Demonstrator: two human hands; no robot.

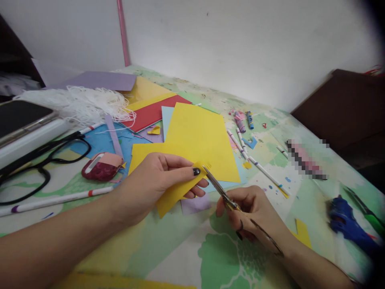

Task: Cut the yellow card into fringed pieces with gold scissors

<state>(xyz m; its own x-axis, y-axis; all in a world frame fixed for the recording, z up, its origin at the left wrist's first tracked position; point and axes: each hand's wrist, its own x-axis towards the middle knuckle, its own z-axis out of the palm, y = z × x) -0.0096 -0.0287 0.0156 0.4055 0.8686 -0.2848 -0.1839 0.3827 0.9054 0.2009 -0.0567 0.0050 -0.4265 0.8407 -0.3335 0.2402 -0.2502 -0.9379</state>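
Note:
My left hand (168, 176) pinches a piece of yellow paper (170, 197) between thumb and fingers, palm turned toward the right. Small parallel slits show near the paper's right edge. My right hand (255, 214) is closed around a pair of scissors (221, 190), whose tips touch the paper's edge beside my left thumb. Whether the blades are apart is hard to make out. Behind the hands lies a larger yellow sheet (201, 132) on top of light blue paper (167, 116). A purple scrap (195, 204) lies below my left fingers.
To the left are glasses (48, 160), a maroon and pink case (102, 166), white string (84, 102) and a phone (24, 118). Rolled white paper sticks (261, 168) lie on the right, with a blue glue gun (345, 220) and a green-handled tool (373, 220) at the edge.

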